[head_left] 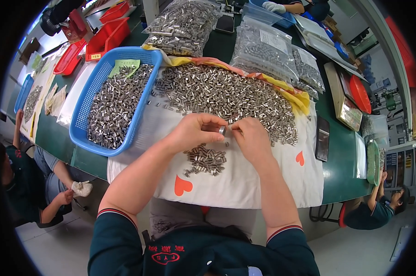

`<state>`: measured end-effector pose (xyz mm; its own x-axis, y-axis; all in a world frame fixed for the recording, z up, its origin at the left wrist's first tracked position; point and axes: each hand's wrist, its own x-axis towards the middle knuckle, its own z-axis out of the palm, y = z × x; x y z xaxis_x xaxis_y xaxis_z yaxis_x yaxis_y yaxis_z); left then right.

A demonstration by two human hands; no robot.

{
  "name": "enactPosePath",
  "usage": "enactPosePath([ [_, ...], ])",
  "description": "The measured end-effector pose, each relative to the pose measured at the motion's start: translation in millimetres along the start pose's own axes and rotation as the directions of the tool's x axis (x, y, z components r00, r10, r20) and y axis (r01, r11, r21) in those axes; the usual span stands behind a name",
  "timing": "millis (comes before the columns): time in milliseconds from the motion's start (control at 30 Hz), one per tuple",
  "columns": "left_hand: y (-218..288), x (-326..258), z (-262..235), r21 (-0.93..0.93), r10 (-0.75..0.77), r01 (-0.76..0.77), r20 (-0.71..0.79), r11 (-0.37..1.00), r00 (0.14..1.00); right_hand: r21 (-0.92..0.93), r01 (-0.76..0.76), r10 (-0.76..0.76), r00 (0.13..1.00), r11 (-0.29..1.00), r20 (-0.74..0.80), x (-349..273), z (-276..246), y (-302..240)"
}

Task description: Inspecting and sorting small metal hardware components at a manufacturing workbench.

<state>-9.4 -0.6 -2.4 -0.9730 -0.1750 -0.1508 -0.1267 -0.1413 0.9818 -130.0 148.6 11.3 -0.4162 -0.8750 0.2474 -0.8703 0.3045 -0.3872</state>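
Note:
My left hand (pixel 193 132) pinches a short shiny metal ring (pixel 222 130) between thumb and fingertips. Close beside it, my right hand (pixel 253 139) has its thumb and fingers pressed together; whatever they hold is hidden. A single small metal piece (pixel 227 144) shows just under the fingertips. Below my left hand lies a small heap of short metal cylinders (pixel 205 161) on a white cloth (pixel 235 186) printed with red hearts. Beyond both hands spreads a much larger pile of similar cylinders (pixel 226 94), bordered at the back by a yellow and red cloth (pixel 288 87).
A blue basket (pixel 74 112) of cylinders with a green slip stands left. Behind the pile sit clear bags of metal parts (pixel 178 27) (pixel 265 48). A dark phone (pixel 322 138) lies right, near a scale (pixel 342 99). Co-workers sit at left (pixel 24 184) and right (pixel 373 211).

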Motion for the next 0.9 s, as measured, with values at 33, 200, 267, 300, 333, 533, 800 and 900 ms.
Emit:
enactPosePath([
  [33,-0.9,0.4,-0.4,-0.053,0.025,-0.026,-0.018,0.998,1.0,0.105,-0.06,0.058,0.998,0.993,0.027,0.1,-2.9,-2.7],
  [200,-4.8,1.9,-2.6,-0.121,0.054,-0.064,-0.081,0.991,0.995,0.212,-0.1,0.044,0.966,0.972,0.255,-2.6,-12.9,-14.3],
  [267,-5.3,2.0,-4.3,-0.108,0.074,-0.082,-0.077,0.991,0.994,0.371,-0.143,-0.055,0.878,0.918,0.476,-1.8,-21.1,-17.2],
  [300,-4.8,2.7,-4.2,-0.108,0.076,-0.084,-0.075,0.991,0.994,0.369,-0.143,-0.054,0.879,0.918,0.474,-1.6,-21.7,-15.9],
  [333,-4.0,3.0,-3.8,-0.119,0.055,-0.062,-0.065,0.991,0.996,0.433,-0.182,0.037,0.946,0.883,0.322,-1.3,-22.2,-14.5],
  [533,6.2,3.4,4.7,0.004,0.054,-0.054,-0.072,0.999,0.996,0.669,-0.207,0.211,0.975,0.714,0.076,-3.5,-14.8,-12.1],
  [800,-2.4,-0.2,-0.8,-0.191,0.059,-0.068,-0.056,0.979,0.997,0.695,-0.176,0.189,0.98,0.697,0.059,-3.3,-10.7,-16.0],
  [900,-1.9,0.6,1.1,-0.196,0.033,-0.043,-0.053,0.98,0.998,0.584,-0.042,0.115,0.99,0.81,-0.088,-5.9,-8.1,-17.1],
])
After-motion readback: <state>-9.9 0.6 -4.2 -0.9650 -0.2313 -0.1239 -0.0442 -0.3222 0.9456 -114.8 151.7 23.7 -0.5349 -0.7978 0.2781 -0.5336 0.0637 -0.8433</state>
